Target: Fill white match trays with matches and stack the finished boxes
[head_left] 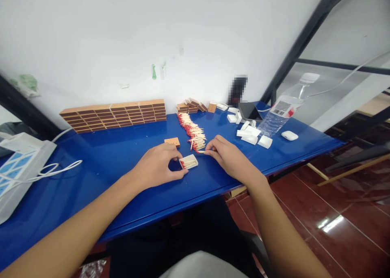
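My left hand (pixel 160 164) curls round a small white matchbox tray (pixel 194 163), thumb at the near side and fingers at the far left end. Some red-tipped matches (pixel 189 163) lie inside that tray. Between the closed thumb and fingers of my right hand (pixel 224 154) are a few matches (pixel 201 151), their red heads pointing left, at the near end of a long pile of loose matches (pixel 195 132). An orange matchbox sleeve (pixel 172 142) lies just beyond my left hand.
Stacked matchboxes (pixel 122 115) line the wall, with loose sleeves (pixel 191 104) beside them. White trays (pixel 250 132), a water bottle (pixel 286 103) and a white rounded case (pixel 289 136) are at right. A cabled white device (pixel 24 168) sits left on the blue table (pixel 128 213).
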`<state>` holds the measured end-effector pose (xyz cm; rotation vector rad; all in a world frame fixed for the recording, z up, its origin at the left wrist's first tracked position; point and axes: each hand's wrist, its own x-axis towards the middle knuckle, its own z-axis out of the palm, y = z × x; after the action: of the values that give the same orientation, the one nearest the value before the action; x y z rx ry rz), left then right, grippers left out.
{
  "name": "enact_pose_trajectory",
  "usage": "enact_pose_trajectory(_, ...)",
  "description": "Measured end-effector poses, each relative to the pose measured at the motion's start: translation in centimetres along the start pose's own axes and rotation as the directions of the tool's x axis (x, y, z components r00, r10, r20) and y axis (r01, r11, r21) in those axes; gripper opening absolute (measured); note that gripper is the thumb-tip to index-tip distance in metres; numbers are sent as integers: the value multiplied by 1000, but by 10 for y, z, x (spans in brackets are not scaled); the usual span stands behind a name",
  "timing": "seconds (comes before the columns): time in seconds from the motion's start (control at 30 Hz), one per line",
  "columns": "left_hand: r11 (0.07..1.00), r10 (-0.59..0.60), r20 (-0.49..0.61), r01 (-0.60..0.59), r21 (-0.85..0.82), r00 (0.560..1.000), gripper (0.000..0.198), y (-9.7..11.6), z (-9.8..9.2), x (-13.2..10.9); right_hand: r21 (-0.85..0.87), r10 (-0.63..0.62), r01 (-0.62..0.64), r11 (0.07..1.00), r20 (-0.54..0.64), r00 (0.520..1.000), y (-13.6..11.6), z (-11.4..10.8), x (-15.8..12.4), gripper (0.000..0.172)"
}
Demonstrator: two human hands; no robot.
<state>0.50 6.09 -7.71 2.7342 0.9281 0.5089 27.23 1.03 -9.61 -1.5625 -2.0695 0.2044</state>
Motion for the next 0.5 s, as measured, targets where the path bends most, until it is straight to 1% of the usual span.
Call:
enact_pose_trajectory(0.2,1000,-3,-33,4,10,999,28,0,1,0,19,-32,33,999,-31,999,-17,-6,-4,12)
enact_pose_trajectory(0.3,1000,11,-43,-11,-2,999,27,1,0,0,8,-65,65,998,-19,998,-29,-7,-6,12)
enact_pose_trajectory(0.4,1000,27,-43,-27,-6,999,26,1,0,0,-22,-91,91,996,13,996,-38,-1,-7,9)
enact_pose_trajectory(0.5,999,43,-35,-43,-9,998,25,1,1,0,-56,-108,109,992,20,994,-44,10,-5,9)
